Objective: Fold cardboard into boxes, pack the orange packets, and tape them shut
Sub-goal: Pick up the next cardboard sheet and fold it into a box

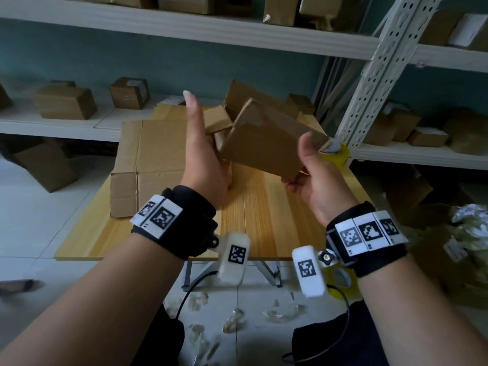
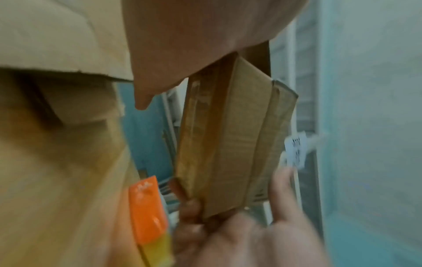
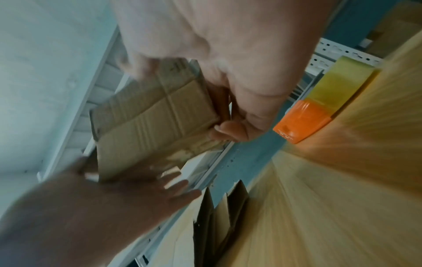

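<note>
A small brown cardboard box (image 1: 266, 141) is held tilted above the wooden table (image 1: 264, 223). My right hand (image 1: 298, 162) grips its near right corner, thumb on top and fingers underneath. My left hand (image 1: 202, 143) is flat with its fingers straight up, the palm against the box's left end. In the left wrist view the box (image 2: 233, 135) hangs below my left palm (image 2: 182, 45), with the right hand's fingers (image 2: 283, 195) at its lower end. The right wrist view shows the box (image 3: 155, 122) pinched at one corner by my right hand (image 3: 233, 128), and the left hand (image 3: 141, 189) spread against the other end. No orange packet is visible.
A stack of flat cardboard (image 1: 148, 159) covers the table's left side. Open boxes (image 1: 245, 101) stand at the back. An orange-and-yellow tape dispenser (image 3: 303, 119) sits at the right edge behind my right hand. A tape roll (image 1: 343, 282) shows below the table. Shelves with boxes and a metal upright (image 1: 369, 75) surround it.
</note>
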`<state>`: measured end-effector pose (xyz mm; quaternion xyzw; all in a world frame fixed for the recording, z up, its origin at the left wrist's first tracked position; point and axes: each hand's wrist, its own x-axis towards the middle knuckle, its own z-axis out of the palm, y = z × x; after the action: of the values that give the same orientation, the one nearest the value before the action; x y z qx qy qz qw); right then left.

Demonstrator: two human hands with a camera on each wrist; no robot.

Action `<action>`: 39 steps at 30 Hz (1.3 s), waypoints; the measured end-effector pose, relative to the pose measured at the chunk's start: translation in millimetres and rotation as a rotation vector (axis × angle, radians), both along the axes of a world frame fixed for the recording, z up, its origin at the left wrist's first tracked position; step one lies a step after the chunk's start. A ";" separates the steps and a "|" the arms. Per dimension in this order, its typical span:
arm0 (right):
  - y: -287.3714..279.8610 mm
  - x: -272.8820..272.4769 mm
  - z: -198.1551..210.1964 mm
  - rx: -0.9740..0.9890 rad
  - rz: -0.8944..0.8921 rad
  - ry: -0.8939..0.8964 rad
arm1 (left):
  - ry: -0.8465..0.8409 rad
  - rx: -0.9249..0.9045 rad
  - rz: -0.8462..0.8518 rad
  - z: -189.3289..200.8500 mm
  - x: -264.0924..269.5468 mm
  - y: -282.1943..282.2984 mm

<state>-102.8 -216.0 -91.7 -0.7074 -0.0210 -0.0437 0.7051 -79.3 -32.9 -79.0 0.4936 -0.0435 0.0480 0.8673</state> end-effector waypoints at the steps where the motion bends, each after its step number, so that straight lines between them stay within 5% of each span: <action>1: 0.7 0.4 -1.9 -0.035 -0.028 -0.014 | -0.074 0.146 0.030 -2.8 1.3 -1.0; 4: 2.1 1.8 -3.3 -0.075 -0.140 -0.063 | -0.235 0.658 0.153 -14.9 1.5 -3.7; 6: 1.0 2.0 -1.9 -0.108 -0.169 -0.097 | -0.263 0.790 0.222 -20.0 3.7 -3.8; 10: -0.6 2.6 -3.0 -0.209 -0.165 -0.105 | -0.390 0.741 0.215 -21.0 8.0 -5.6; 21: -10.4 7.4 -6.4 -0.347 -0.275 -0.259 | -0.319 0.783 0.151 -13.5 4.1 2.5; 32: -13.5 10.2 -14.9 -0.551 -0.416 -0.401 | -0.228 1.136 0.274 -21.5 7.4 1.3; 35: -12.6 8.3 -12.6 -0.602 -0.428 -0.398 | -0.255 1.112 0.317 -19.6 1.8 -2.3; 39: -16.1 8.2 -7.7 -0.507 -0.451 -0.393 | -0.249 0.989 0.167 -13.5 -2.5 -1.0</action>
<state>-94.6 -232.1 -99.4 -0.8242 -0.0098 -0.3258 0.4630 -81.8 -33.8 -92.5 0.8370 -0.1244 0.1490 0.5116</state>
